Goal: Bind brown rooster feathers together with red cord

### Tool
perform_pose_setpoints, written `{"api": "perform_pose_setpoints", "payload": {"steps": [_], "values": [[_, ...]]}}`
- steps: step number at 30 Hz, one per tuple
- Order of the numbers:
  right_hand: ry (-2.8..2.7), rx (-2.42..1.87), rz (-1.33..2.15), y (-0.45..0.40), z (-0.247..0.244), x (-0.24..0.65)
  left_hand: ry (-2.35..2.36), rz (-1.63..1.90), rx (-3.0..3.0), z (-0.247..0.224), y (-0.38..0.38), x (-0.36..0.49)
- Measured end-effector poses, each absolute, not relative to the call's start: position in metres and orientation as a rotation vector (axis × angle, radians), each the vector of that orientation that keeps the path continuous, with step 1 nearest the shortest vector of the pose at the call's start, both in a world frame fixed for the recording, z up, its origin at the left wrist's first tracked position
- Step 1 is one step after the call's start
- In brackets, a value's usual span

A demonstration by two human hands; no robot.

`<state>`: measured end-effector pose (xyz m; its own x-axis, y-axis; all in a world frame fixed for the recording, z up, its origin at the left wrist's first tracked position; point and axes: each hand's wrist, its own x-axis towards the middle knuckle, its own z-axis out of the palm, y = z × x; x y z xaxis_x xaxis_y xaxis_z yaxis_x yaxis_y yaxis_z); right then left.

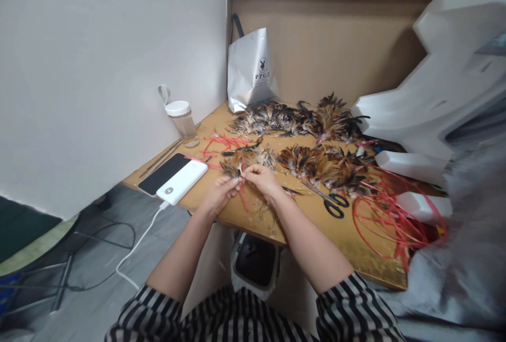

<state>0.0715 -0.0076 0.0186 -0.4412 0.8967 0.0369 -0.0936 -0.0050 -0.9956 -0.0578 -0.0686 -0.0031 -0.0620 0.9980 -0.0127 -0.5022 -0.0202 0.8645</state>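
Observation:
Over the near edge of the table my two hands meet at a small bunch of brown and dark feathers [230,165]. My left hand [222,192] is closed, pinching the bunch by its base. The thumb and fingers of my right hand [261,178] are pinched together right beside it, on a thin red plastic strip [244,198] whose loose end hangs below. The fingertips partly hide where strip and feathers meet. Black-handled scissors [335,206] lie on the table to the right of my right hand.
Feather bunches [328,165] lie in rows behind my hands. Cut red strips [225,143] lie at back left, a red strip coil [391,215] at right. A phone [168,171], white power bank [184,179], bottle [182,123] and silver bag [251,70] stand or lie around; a bin [256,260] is below.

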Motion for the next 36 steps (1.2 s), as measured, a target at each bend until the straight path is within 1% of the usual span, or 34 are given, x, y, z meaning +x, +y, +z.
{"api": "perform_pose_setpoints", "payload": {"steps": [6,21,25,32,36], "values": [[-1.371,-0.841,1.685,-0.004,0.020,0.075,0.883,1.471,0.747,-0.001,-0.069,-0.058],[-1.281,-0.871,1.630,0.000,0.021,0.076,0.874,1.455,0.795,-0.005,-0.069,-0.058],[-1.378,-0.891,1.579,-0.002,0.022,0.076,0.858,1.489,0.765,-0.006,-0.067,-0.059],[-1.714,-0.905,1.415,-0.008,0.018,0.073,0.846,1.573,0.793,-0.005,-0.066,-0.059],[-1.765,-0.920,1.371,-0.009,0.016,0.071,0.874,1.610,0.788,-0.006,-0.065,-0.060]]}}
